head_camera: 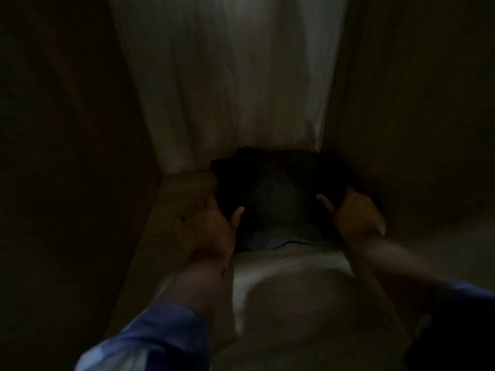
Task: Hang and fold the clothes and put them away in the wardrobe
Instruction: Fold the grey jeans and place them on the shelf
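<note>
**Folded pile going into the wardrobe**

Left hand (207,226) and right hand (357,212) clasp the dark folded garment (278,199) by its sides, deep on the wardrobe shelf (184,188), against the pale back panel (227,84). Stowing step; next, probably letting go cleanly.

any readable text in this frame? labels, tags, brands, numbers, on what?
None readable. The frame is dark and motion-blurred.
Dark folded garment, held between left hand and right hand: no print or tag visible.
Pale fabric in front: plain.
Wardrobe back panel and blue sleeve: no markings.
</note>
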